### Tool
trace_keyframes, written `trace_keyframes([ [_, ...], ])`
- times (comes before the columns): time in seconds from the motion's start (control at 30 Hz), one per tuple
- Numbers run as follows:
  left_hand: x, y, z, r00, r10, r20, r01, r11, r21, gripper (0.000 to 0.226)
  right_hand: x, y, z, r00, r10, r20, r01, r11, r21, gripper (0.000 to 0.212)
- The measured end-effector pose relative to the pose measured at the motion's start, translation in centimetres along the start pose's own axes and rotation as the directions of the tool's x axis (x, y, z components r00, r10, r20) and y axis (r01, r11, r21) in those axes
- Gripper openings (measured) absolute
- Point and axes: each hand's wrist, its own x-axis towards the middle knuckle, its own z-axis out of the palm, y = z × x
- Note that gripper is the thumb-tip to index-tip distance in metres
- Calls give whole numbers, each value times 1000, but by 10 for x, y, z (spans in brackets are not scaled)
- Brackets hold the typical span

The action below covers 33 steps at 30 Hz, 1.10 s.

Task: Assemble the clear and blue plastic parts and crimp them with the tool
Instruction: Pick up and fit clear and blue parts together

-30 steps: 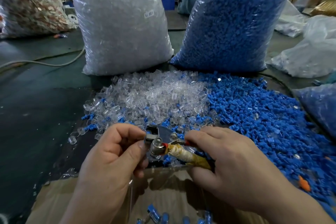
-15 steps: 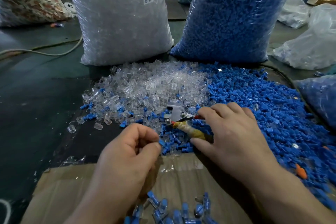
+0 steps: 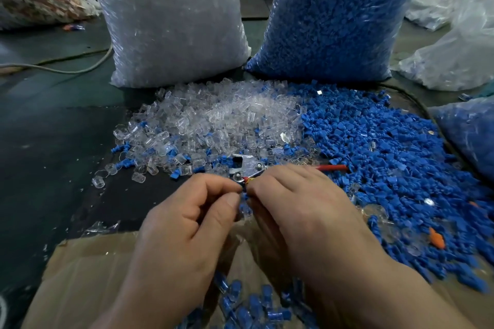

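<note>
The left hand (image 3: 187, 222) and right hand (image 3: 302, 211) met fingertip to fingertip, pinching a small blue part (image 3: 244, 199) between them above a cardboard box (image 3: 88, 275) holding joined pieces (image 3: 240, 307). Just beyond the knuckles lay the metal tool (image 3: 246, 167) with its red handle (image 3: 331, 168), resting where the clear heap (image 3: 219, 120) met the blue heap (image 3: 387, 155). Two full sacks, one clear (image 3: 171, 21) and one blue (image 3: 334, 13), stood behind.
</note>
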Motion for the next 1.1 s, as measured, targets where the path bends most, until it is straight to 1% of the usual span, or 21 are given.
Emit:
trace_keyframes([
  [0.07, 2, -1, -2, 999, -53, -8, 53, 998, -31, 34, -1, -2, 0, 1000, 0, -8, 0, 1000, -2, 11],
  [0.2, 5, -6, -6, 981, -126, 144, 133, 990, -44, 52, 2, -10, -4, 1000, -18, -21, 19, 999, 39, 9],
  [0.27, 5, -8, -9, 983, -102, 151, 115, 990, -81, 52, 2, -15, -6, 1000, 9, 10, -10, 995, 102, 20],
  [0.33, 4, -7, -11, 988, -2, 155, 16, 996, -91, 41, 2, -18, -9, 984, 139, 108, -161, 959, 232, 27],
  [0.37, 4, -6, -13, 982, 84, 168, -74, 995, -65, 33, 1, -19, -11, 950, 231, 211, -296, 881, 370, 27],
  [0.4, 4, -6, -14, 968, 169, 185, -167, 986, -27, 26, 1, -20, -14, 898, 290, 332, -434, 714, 549, 25],
  [0.43, 4, -4, -15, 948, 242, 207, -248, 969, 0, 21, 1, -20, -15, 820, 315, 477, -572, 451, 685, 22],
  [0.47, 3, -4, -16, 926, 296, 234, -306, 952, 8, 17, 2, -19, -19, 747, 297, 595, -661, 237, 712, 20],
  [0.5, 3, -4, -18, 912, 316, 262, -329, 944, 6, 15, 3, -19, -21, 712, 265, 651, -698, 155, 700, 20],
  [0.53, 4, -3, -21, 911, 305, 280, -321, 947, 13, 14, 3, -18, -21, 693, 260, 672, -718, 169, 675, 21],
  [0.57, 5, -5, -25, 920, 275, 279, -298, 953, 45, 14, 2, -16, -19, 704, 290, 649, -710, 304, 635, 23],
  [0.63, 9, -9, -34, 948, 194, 251, -242, 954, 176, 14, 0, -14, -15, 793, 327, 515, -570, 697, 435, 29],
  [0.67, 11, -13, -38, 954, 149, 260, -216, 943, 254, 13, -2, -11, -12, 838, 316, 445, -472, 830, 299, 31],
  [0.7, 13, -16, -41, 952, 112, 285, -206, 923, 325, 11, -4, -9, -11, 868, 301, 396, -392, 903, 174, 33],
  [0.73, 14, -19, -42, 945, 88, 316, -210, 902, 377, 10, -6, -9, -10, 887, 288, 362, -336, 939, 75, 34],
  [0.8, 14, -21, -41, 910, 52, 412, -242, 872, 426, 17, -8, -9, -7, 904, 266, 334, -270, 962, -36, 32],
  [0.9, 13, -17, -39, 842, 36, 538, -293, 868, 400, 24, -10, -9, -1, 913, 245, 325, -230, 970, -84, 27],
  [0.97, 13, -16, -39, 819, 54, 571, -312, 878, 364, 25, -9, -8, 1, 919, 254, 303, -235, 967, -99, 29],
  [1.0, 13, -17, -38, 834, 63, 547, -311, 874, 374, 26, -8, -7, 2, 918, 265, 296, -246, 964, -99, 31],
  [1.03, 13, -17, -37, 870, 72, 487, -300, 862, 410, 25, -7, -7, 3, 918, 273, 290, -254, 962, -100, 34],
  [1.1, 15, -21, -35, 952, 92, 291, -235, 829, 507, 17, -4, -6, 8, 922, 263, 285, -241, 964, -111, 39],
])
